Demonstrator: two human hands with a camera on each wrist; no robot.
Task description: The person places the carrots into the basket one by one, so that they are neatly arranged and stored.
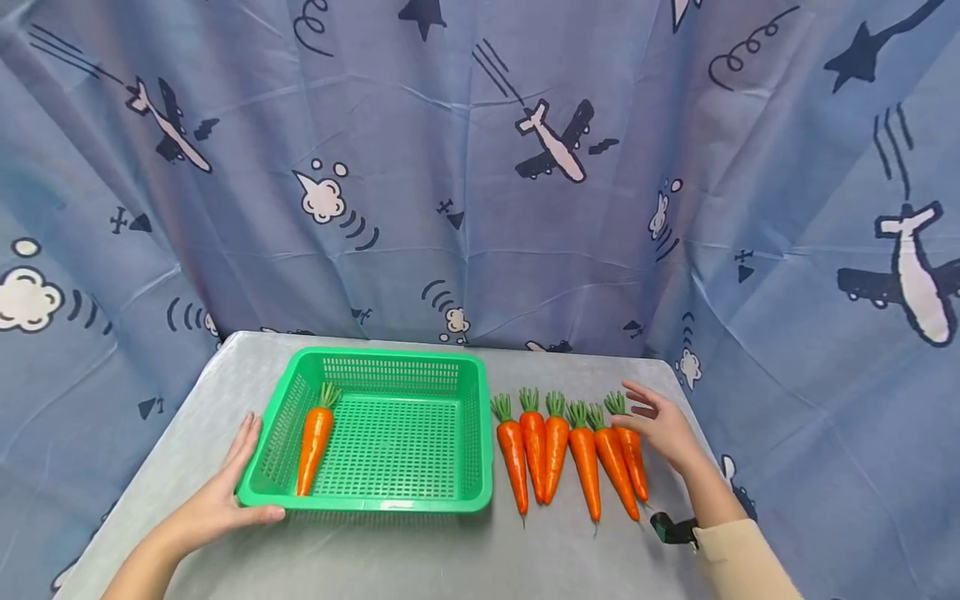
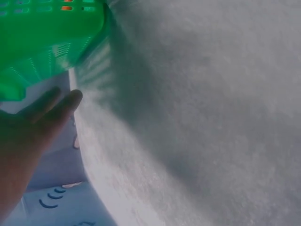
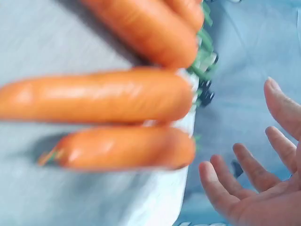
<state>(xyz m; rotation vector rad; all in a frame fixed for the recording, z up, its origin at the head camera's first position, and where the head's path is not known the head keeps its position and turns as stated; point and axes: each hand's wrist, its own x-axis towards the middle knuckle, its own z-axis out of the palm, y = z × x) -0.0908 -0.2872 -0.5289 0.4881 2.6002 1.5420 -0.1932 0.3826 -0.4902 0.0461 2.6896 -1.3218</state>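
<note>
A green plastic basket (image 1: 486,442) stands on the left half of the table, one orange carrot (image 1: 315,442) lying along its left inner side. At the basket's front left corner is my left hand (image 1: 206,504), fingers straight along the outer left side and thumb by the front rim. Over the rightmost carrot (image 1: 634,468) of a row hovers my right hand (image 1: 663,425), fingers spread and holding nothing. In the right wrist view that hand (image 3: 263,197) appears apart from the carrots. Several carrots, including the leftmost one (image 1: 513,458), lie side by side with green tops pointing away.
A grey cloth-like surface covers the table (image 1: 390,554). Behind it and at both sides hangs a blue curtain (image 1: 420,208) printed with planes, stars and clouds. A dark strap-like device (image 1: 671,529) sits at the right wrist, beside a beige sleeve (image 1: 738,554).
</note>
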